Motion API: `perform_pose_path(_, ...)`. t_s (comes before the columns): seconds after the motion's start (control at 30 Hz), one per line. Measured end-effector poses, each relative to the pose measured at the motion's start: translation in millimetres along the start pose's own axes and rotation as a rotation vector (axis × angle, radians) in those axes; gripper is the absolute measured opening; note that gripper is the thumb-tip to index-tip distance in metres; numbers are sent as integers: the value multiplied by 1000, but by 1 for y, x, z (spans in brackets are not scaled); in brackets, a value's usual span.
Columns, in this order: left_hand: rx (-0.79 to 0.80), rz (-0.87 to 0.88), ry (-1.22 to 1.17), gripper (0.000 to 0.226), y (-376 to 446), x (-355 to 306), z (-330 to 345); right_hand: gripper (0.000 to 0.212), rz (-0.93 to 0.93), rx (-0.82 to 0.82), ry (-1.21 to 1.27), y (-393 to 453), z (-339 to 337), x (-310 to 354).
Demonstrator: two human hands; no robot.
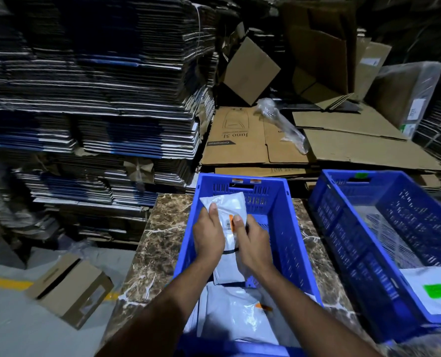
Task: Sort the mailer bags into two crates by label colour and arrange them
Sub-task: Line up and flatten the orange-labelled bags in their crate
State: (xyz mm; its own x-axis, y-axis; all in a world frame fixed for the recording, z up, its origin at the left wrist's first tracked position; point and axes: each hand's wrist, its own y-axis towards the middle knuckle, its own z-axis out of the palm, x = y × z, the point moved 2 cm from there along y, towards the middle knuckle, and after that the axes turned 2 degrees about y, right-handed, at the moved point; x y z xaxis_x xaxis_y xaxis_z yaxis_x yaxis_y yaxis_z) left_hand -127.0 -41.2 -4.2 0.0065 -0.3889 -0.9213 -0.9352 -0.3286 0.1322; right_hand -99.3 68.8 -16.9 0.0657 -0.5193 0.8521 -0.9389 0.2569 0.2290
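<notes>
grey mailer bag [226, 210] w/ orange label, both hands gripping, blue crate [281, 228]

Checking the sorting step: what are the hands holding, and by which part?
Both hands hold one white plastic mailer bag with an orange label over the blue plastic crate: left hand grips its left edge, right hand its right edge by the label.

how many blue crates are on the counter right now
2. One blue crate sits in the middle, with both hands holding a mailer bag inside it; the second crate stands to its right, its near end cut off by the frame.
</notes>
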Motion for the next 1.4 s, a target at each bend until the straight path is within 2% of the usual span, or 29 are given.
perform_pose_path(0.13, 43, 156, 46, 42, -2, -3, -6, 42, 28, -45, 7, 20, -1, 16)
perform_pose_path(0.3, 65, 262, -14, 40, -9, -7, -11, 32, -42, -177, -29, 20, 3, 20)
perform_pose_path(0.47, 113, 341, -65, 36, -1, -4, -21, 39, -15, -200, -82, 15, 9, 23)
perform_pose_path(0.6, 114, 349, -46, 21, 14, 5, -27, 36, 12, -183, -117, 17, 11, 30)
perform_pose_path(0.93, 213, 508, -69, 27, 26, -3, -8, 35, 5, -293, -153, 44, 0, 28)
perform_pose_path(1.1, 158, 443, -80, 21, 41, -1, 11, 22, -39, -185, -70, 47, -8, 16)
perform_pose_path(1.23, 118, 390, -127, 21, 57, -7, 23, 32, -96, -37, 8, 40, -5, 7)
perform_pose_path(1.4, 198, 376, -191, 29, 59, -6, 34, 30, -137, -138, 90, 58, -5, -3)
